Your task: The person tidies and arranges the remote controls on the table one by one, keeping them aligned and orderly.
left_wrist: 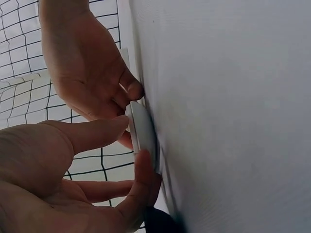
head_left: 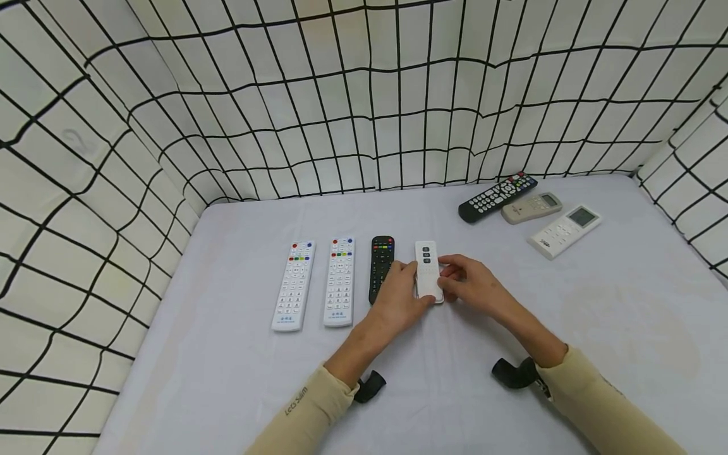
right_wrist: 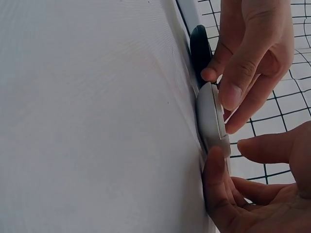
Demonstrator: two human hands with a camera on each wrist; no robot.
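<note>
A slim white remote control [head_left: 426, 278] with a few dark buttons near its far end lies between both hands. My left hand [head_left: 400, 297] holds it by its left side and near end; the left thumb [right_wrist: 232, 96] rests on it. From the other side, my right hand [head_left: 474, 285] has bent fingers [right_wrist: 217, 162] against the right edge. In the right wrist view a narrow gap shows between the right thumb [right_wrist: 248, 146] and the remote. Directly left is a black remote [head_left: 381, 259], its lower part partly covered by my left hand.
Two long white remotes [head_left: 292, 287] [head_left: 339, 284] lie further left in the row. At the back right are a black remote [head_left: 495, 197], a beige remote [head_left: 531, 208] and a white remote with a screen [head_left: 565, 232]. Black netting [head_left: 398, 120] bounds the white table [head_left: 227, 373].
</note>
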